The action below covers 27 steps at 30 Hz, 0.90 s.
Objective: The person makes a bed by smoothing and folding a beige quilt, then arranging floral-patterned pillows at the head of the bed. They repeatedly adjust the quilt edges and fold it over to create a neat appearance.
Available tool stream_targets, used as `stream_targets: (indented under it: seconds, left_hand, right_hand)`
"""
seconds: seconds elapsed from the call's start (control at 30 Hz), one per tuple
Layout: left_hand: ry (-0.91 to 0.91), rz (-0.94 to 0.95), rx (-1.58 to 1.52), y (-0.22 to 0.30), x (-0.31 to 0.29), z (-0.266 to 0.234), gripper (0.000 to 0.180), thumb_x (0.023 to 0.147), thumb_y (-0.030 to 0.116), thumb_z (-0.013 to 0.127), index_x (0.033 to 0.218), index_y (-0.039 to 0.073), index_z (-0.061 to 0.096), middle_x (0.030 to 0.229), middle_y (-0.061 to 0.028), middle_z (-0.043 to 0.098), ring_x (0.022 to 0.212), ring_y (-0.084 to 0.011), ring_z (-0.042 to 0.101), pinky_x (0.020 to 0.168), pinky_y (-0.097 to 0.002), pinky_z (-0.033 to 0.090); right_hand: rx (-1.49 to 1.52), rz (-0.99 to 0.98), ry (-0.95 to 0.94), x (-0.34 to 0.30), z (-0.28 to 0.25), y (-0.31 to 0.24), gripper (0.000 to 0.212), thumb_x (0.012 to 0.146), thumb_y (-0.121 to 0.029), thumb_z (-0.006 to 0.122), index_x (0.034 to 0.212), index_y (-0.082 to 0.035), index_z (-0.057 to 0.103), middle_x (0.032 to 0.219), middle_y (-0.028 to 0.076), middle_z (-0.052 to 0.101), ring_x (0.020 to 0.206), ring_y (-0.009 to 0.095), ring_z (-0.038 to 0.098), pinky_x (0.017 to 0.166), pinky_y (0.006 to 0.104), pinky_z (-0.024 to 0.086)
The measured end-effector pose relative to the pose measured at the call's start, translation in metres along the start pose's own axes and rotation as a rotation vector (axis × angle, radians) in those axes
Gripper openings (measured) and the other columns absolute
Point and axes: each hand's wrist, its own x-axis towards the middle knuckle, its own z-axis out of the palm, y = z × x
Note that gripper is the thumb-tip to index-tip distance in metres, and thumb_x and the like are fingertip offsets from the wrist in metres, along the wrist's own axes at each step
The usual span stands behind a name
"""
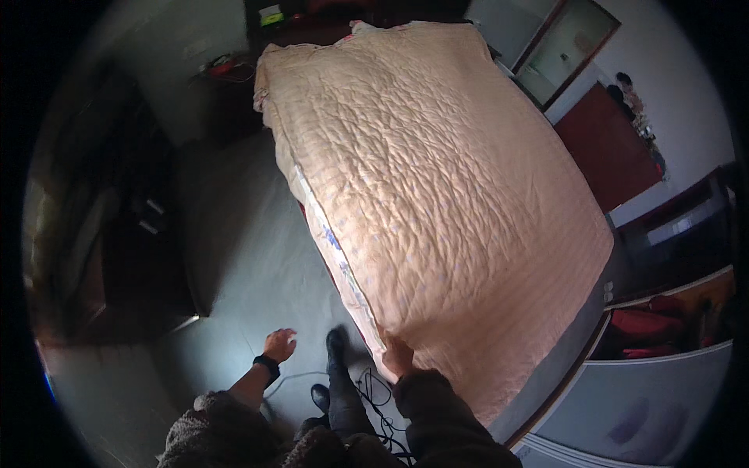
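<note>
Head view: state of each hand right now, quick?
Left hand: partly curled, away from the quilt; cannot tell whether it holds anything.
Right hand: looks closed on the quilt's edge.

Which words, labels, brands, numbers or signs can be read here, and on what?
None can be read.
Quilt at the right hand: no legible lettering.
Green-and-white item at the top: too small to tell.
Black wristband: any marking too small to read.

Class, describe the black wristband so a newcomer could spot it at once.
Start at the large peach quilt. Left of its near end is the person's left hand. The black wristband circles that wrist, set apart from the fuzzy sleeve by bare forearm.
</note>
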Motion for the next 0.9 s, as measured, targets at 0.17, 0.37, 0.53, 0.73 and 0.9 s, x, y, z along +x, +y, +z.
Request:
stream_targets:
  seconds: [0.17,0.37,0.53,0.73,0.9]
  left_hand:
    - [-0.048,0.305,0.284,0.079,0.145,-0.044,0.054,0.077,0.014,0.060,0.129,0.017,0.048,0.129,-0.0132,0.048,0.121,-0.0312,0.044,0.103,-0.0490,0.032]
    - [-0.119,0.709,0.589,0.107,0.276,-0.040,0.059,0.079,0.006,0.052,0.136,0.019,0.043,0.140,-0.0105,0.039,0.133,-0.0308,0.032,0.111,-0.0534,0.018]
    - [-0.179,0.783,0.488,0.087,0.337,-0.042,0.037,0.085,0.016,0.049,0.120,0.008,0.053,0.110,-0.0099,0.060,0.113,-0.0273,0.051,0.103,-0.0467,0.031]
    - [-0.491,0.641,0.461,0.072,0.353,-0.046,0.026,0.084,0.020,0.049,0.106,0.007,0.054,0.084,-0.0123,0.065,0.088,-0.0311,0.062,0.080,-0.0482,0.044]
    - [-0.298,0.874,0.431,0.057,0.340,-0.032,0.023,0.079,0.019,0.056,0.099,0.007,0.059,0.096,-0.0155,0.063,0.094,-0.0334,0.060,0.078,-0.0497,0.044]
  right_hand:
    - [0.325,0.316,0.019,0.013,-0.007,0.008,0.027,0.085,-0.024,0.049,0.100,-0.005,0.061,0.097,0.019,0.064,0.094,0.039,0.059,0.079,0.0471,0.046]
    - [0.400,0.461,-0.361,0.033,-0.064,0.009,0.043,0.088,-0.043,0.051,0.111,-0.009,0.063,0.105,0.019,0.064,0.097,0.037,0.060,0.083,0.0450,0.046]
    - [0.473,0.457,-0.495,0.038,-0.099,0.002,0.056,0.084,-0.058,0.051,0.112,-0.011,0.063,0.103,0.019,0.065,0.101,0.037,0.059,0.086,0.0444,0.044]
    - [0.305,0.631,-0.600,0.013,-0.056,0.010,0.050,0.080,-0.053,0.060,0.112,-0.015,0.065,0.109,0.016,0.064,0.101,0.036,0.060,0.086,0.0445,0.046]
    - [-0.022,0.530,-0.489,-0.006,0.027,0.040,0.054,0.078,-0.057,0.059,0.108,-0.013,0.066,0.106,0.014,0.065,0.094,0.033,0.063,0.074,0.0466,0.051]
